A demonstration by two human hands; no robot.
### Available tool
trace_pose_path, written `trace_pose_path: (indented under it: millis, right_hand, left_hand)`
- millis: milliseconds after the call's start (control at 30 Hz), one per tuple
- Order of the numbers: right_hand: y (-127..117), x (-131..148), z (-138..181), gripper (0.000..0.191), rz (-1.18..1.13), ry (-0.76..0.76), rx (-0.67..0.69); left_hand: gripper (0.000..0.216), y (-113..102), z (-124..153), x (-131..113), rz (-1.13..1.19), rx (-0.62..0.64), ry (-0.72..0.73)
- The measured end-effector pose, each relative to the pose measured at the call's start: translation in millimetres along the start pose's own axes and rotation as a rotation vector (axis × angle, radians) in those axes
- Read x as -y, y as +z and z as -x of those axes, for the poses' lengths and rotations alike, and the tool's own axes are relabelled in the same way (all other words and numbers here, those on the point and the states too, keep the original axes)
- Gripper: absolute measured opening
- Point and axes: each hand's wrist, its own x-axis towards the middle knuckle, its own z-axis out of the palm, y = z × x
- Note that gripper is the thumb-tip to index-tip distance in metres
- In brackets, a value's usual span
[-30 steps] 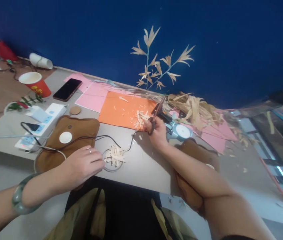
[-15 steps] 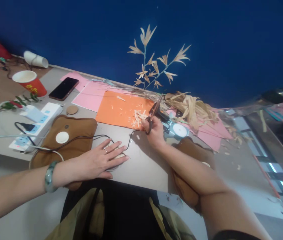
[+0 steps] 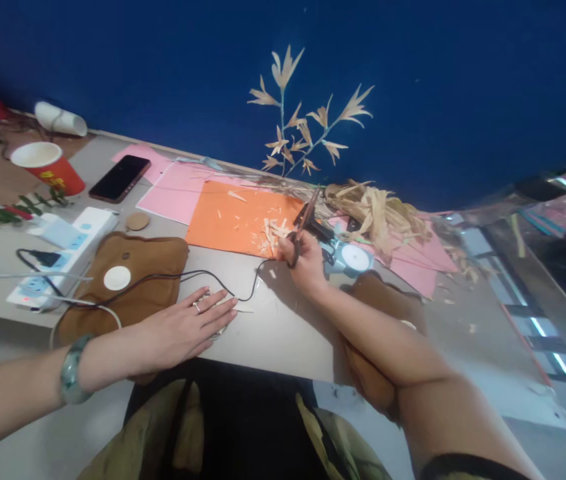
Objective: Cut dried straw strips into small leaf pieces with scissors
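My left hand (image 3: 190, 327) lies flat on the table, palm down with fingers stretched out. Pale thin pieces (image 3: 243, 307) show at its fingertips; whatever lies under the palm is mostly hidden. My right hand (image 3: 309, 267) is closed around the handles of a pair of scissors (image 3: 305, 220), whose blades point up and away from me. It rests by the near right corner of an orange sheet (image 3: 227, 217), beside a heap of cream-coloured slivers (image 3: 273, 230). A black cable (image 3: 255, 287) runs between the two hands.
Dried husks (image 3: 375, 213) are piled right of the scissors, near a light-blue device (image 3: 355, 259). A branch with husk flowers (image 3: 283, 133) stands against the blue wall. Brown pads (image 3: 150, 250), a power strip (image 3: 70, 250), a phone (image 3: 120, 178) and a red cup (image 3: 57, 175) lie left.
My left hand has slid left and back toward me, uncovering pale pieces on the table. My right hand keeps hold of the scissors in about the same spot. The view has shifted slightly.
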Motion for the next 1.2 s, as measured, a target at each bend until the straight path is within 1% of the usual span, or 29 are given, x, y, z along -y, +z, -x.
trace_pose_path:
  millis: [100, 233, 367, 467, 567, 733, 833, 1000, 1067, 1200]
  right_hand:
    - [0, 1, 0, 0.033, -0.013, -0.012, 0.002]
    - [1, 5, 1, 0.033, -0.013, -0.005, -0.002]
    - [2, 9, 1, 0.031, -0.009, -0.007, -0.012]
    - [2, 9, 1, 0.029, -0.009, -0.003, -0.017]
    - [1, 9, 1, 0.03, -0.015, 0.006, -0.017]
    - [1, 6, 0, 0.031, 0.001, 0.008, -0.008]
    - [1, 4, 0, 0.031, 0.015, 0.003, -0.003]
    - [2, 2, 0, 0.029, 0.019, -0.002, -0.012]
    - [2, 2, 0, 0.029, 0.031, -0.008, -0.011]
    - [2, 3, 1, 0.028, 0.046, -0.014, -0.014]
  left_hand:
    - [0.05, 5, -5, 3, 0.004, -0.014, -0.017]
    - [0.05, 9, -18, 10, 0.029, -0.031, -0.026]
    - [0.05, 11, -33, 17, 0.043, -0.018, -0.03]
    - [0.05, 12, -39, 20, 0.041, -0.009, -0.034]
    - [0.051, 10, -37, 19, 0.045, -0.009, -0.049]
    - [0.054, 2, -23, 15, 0.037, 0.021, -0.067]
    - [0.056, 1, -15, 13, 0.046, 0.017, -0.071]
    - [0.069, -1, -6, 13, 0.061, 0.038, -0.092]
    - [0.074, -3, -6, 14, 0.072, 0.046, -0.08]
    - [0.073, -6, -14, 18, 0.129, 0.048, -0.004]
